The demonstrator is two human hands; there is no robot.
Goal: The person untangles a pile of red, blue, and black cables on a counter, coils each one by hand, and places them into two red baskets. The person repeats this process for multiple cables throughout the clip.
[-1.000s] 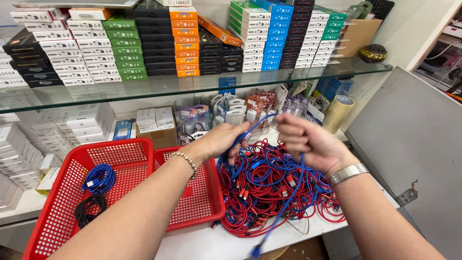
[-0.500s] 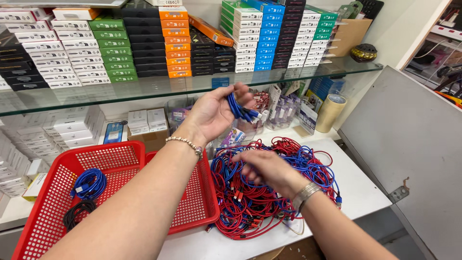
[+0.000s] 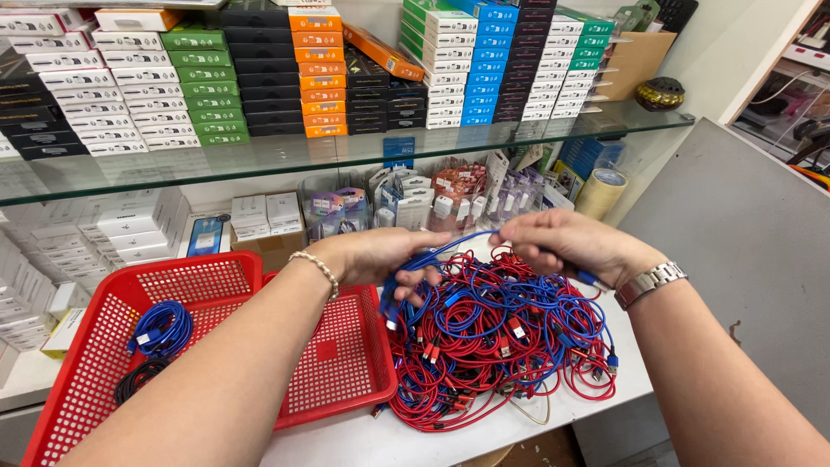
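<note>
Head view: a blue cable [image 3: 450, 246] is held stretched between the left hand [image 3: 380, 255] and right hand [image 3: 562, 242], both closed on it; it hangs above the red and blue cable heap [image 3: 493, 346] on the bench [image 3: 363, 441]; red baskets [image 3: 216, 346] lie at nine o'clock.

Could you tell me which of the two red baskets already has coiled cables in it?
The larger left red basket: a coiled blue cable and a black cable lie in it. The smaller red basket beside the tangled pile holds none.

Both hands [image 3: 484, 255] on blue cable [image 3: 450, 251]
</note>
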